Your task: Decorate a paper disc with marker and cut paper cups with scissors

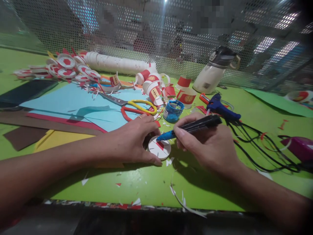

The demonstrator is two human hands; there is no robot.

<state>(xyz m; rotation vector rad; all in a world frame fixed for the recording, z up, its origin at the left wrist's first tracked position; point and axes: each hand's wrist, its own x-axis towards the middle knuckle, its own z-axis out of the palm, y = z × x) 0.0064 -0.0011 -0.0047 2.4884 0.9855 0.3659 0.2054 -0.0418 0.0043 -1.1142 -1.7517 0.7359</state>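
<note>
My left hand (132, 140) presses down on a small white paper disc (160, 148) with a red centre and cut slits, lying on the green table (137, 184). Its fingers curl round the disc's left edge. My right hand (207, 147) is closed round a black pen-shaped tool (195, 125) with a blue tip; the tip touches the top of the disc.
Yellow-and-red scissors (137, 109) lie on blue paper (73, 104). A small blue pot (172, 111), cut paper cups (154, 88), a blue glue gun (221, 109) with black cords, a white bottle (212, 73), a cup stack (114, 63), finished discs (66, 68) and a phone (24, 91) surround me. A mesh screen stands behind.
</note>
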